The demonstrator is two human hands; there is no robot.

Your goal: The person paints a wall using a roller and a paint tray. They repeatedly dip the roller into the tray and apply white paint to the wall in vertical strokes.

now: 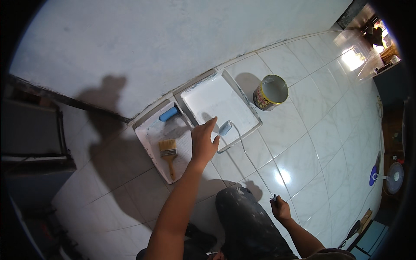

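A paint roller [225,128] with a small blue sleeve and a long thin wire frame rests its head in the white paint in the right-hand paint tray [187,103]. My right hand [281,209] is closed round the roller's handle, low on the right. My left hand [205,141] reaches over the near edge of that tray, close to the sleeve, with thumb and fingers apart and nothing in it. Whether it touches the sleeve is hard to tell. In the left-hand tray [152,152] lie a wide wooden-handled paintbrush [168,155] and another blue roller sleeve [168,114].
A paint can [271,92] with grey-white contents stands on the tiled floor [299,143], right of the trays. The pale wall [143,39] meets the floor just behind them. My knee [242,208] is in front. A fan [393,177] stands far right.
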